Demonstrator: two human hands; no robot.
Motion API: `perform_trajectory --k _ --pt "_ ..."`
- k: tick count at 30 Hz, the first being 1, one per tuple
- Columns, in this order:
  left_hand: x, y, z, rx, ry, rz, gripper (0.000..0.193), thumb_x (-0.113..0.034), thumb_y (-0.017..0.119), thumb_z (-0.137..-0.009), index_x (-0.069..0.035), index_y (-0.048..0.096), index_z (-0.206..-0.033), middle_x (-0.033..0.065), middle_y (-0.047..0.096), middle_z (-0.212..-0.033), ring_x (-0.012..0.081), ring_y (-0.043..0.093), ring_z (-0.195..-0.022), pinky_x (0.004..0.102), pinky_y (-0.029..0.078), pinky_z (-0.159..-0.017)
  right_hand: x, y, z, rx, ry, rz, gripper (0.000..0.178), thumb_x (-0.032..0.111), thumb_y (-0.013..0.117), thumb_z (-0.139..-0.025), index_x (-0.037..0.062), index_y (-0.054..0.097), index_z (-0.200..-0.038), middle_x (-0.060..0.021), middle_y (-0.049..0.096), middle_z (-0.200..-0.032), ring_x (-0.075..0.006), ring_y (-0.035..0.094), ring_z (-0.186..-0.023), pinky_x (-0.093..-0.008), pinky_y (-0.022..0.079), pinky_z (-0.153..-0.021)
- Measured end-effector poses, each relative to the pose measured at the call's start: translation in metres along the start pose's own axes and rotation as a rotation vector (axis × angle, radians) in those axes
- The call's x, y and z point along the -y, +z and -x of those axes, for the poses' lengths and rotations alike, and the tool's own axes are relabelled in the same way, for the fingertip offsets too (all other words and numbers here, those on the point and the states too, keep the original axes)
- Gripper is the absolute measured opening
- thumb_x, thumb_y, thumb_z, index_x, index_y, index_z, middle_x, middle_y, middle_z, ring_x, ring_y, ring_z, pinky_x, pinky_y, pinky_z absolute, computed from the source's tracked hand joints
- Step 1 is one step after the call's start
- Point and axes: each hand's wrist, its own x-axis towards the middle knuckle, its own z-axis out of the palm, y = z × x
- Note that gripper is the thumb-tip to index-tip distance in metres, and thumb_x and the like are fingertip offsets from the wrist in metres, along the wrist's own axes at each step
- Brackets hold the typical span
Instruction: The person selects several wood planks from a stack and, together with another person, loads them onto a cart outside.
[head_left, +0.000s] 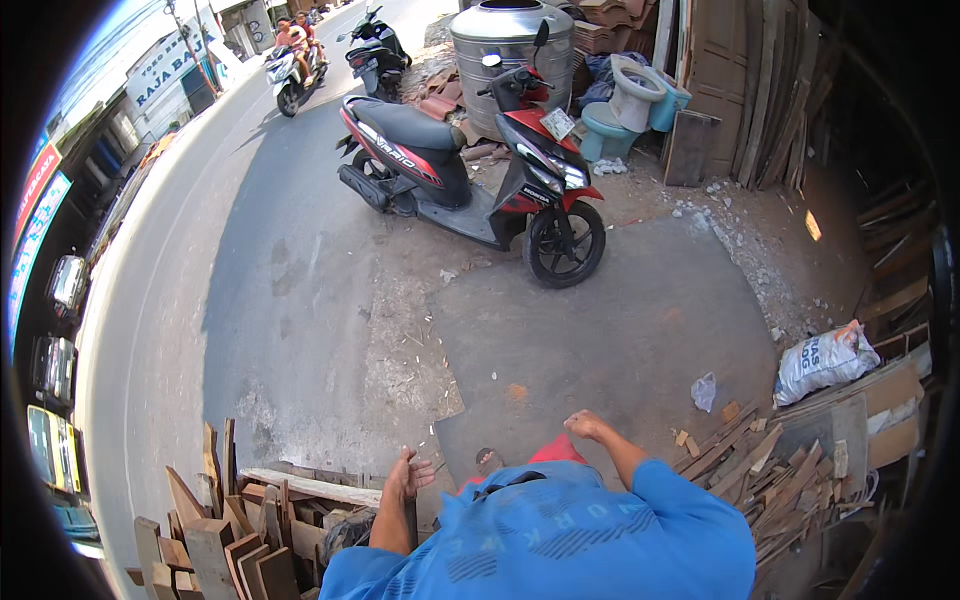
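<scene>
My left hand (407, 473) is held out beside my body with its fingers spread and nothing in it. It is nearest to a pile of cut wood pieces (225, 545) at the lower left, and a pale plank (315, 486) lies just left of it. In front of my red shorts, my right hand (588, 425) is curled into a loose fist, with nothing showing in it. Ahead of me, apart from both hands, a red and black motor scooter (440, 165) stands parked, its front wheel turned toward the dark ground sheet (600, 345).
Scrap wood (780, 480) lies at the right below a white sack (825, 362). Behind the scooter stand a metal tank (500, 65), a toilet (610, 125) and old doors (715, 75). On the road at the left, two people ride a white motorbike (290, 75) near a parked black scooter (377, 55).
</scene>
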Motion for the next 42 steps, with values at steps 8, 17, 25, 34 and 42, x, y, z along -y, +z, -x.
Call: perform_trajectory --k 8,17,25,34,42 --pt "-0.15 0.146 -0.071 -0.082 0.117 -0.572 0.063 -0.054 0.033 -0.102 -0.011 0.037 -0.148 0.0133 0.059 -0.128 0.0282 0.061 -0.096 0.0434 0.051 -0.082 -0.13 0.069 0.061 -0.229 0.292 -0.489 0.053 0.045 0.048 -0.094 0.0045 0.065 -0.123 -0.0225 0.056 -0.135 -0.0366 0.052 -0.127 -0.0434 0.041 -0.105" --pt "-0.041 0.577 -0.108 0.703 -0.003 -1.128 0.067 -0.055 0.042 -0.1 -0.007 0.039 -0.147 0.0158 0.054 -0.138 0.0302 0.059 -0.113 0.0449 0.047 -0.096 -0.272 0.019 -0.012 -0.245 0.297 -0.502 0.046 0.043 0.053 -0.093 0.0039 0.07 -0.111 -0.0166 0.07 -0.112 -0.0295 0.067 -0.102 -0.041 0.052 -0.086" --pt "-0.046 0.711 -0.215 0.787 0.443 -1.876 0.07 -0.053 0.049 -0.096 0.0 0.046 -0.142 0.024 0.053 -0.139 0.0334 0.055 -0.125 0.0409 0.041 -0.107 -0.366 -0.211 0.047 -0.607 0.568 -1.184 0.034 0.032 0.059 -0.094 0.0061 0.066 -0.115 -0.005 0.07 -0.099 -0.0189 0.064 -0.076 -0.0323 0.05 -0.062" --pt "-0.077 0.785 -0.266 0.417 -0.418 -1.587 0.073 -0.056 0.046 -0.096 -0.003 0.042 -0.146 0.0235 0.051 -0.141 0.0336 0.051 -0.129 0.0426 0.042 -0.105 -0.446 -0.37 0.035 -0.818 0.293 -1.76 0.042 0.031 0.058 -0.095 0.0042 0.056 -0.127 -0.0116 0.068 -0.115 -0.0221 0.066 -0.092 -0.0395 0.052 -0.082" --pt "-0.07 1.035 -0.354 0.393 -0.624 -1.333 0.075 -0.057 0.045 -0.097 -0.004 0.038 -0.148 0.0228 0.049 -0.144 0.0348 0.051 -0.129 0.0443 0.043 -0.105 -0.62 -0.545 0.012 -1.037 0.419 -1.698 0.037 0.032 0.057 -0.097 0.0062 0.057 -0.123 -0.0113 0.068 -0.113 -0.0233 0.066 -0.091 -0.0416 0.052 -0.084"
